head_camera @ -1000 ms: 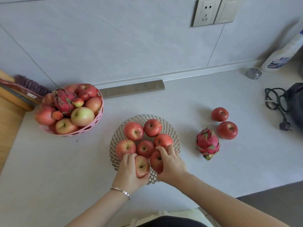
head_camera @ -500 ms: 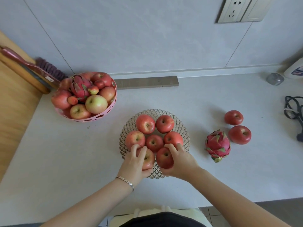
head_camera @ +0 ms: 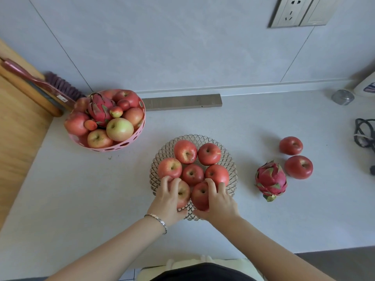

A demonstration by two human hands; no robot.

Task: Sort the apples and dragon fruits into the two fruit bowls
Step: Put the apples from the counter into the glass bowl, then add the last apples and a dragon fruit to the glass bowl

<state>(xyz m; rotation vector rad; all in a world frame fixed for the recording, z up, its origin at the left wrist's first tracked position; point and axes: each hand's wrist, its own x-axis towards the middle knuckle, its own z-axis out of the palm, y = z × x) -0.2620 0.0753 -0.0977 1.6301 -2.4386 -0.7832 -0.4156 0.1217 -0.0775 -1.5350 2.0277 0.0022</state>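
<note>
While each hand cups 1 apple at the near rim of the glass bowl (head_camera: 229,159), left hand (head_camera: 169,201) and right hand (head_camera: 218,199) seem mid-placement, grip perhaps loosening; next, the loose dragon fruit (head_camera: 271,180) and 2 apples to its right need fetching.

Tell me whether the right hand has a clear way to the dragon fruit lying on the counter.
Probably yes: the right hand rests on an apple, and only bare counter lies between it and the dragon fruit.

Pale countertop (head_camera: 81,199) bearing pink bowl (head_camera: 113,148), glass bowl (head_camera: 230,161), loose dragon fruit (head_camera: 271,180), two apples (head_camera: 290,145).
</note>
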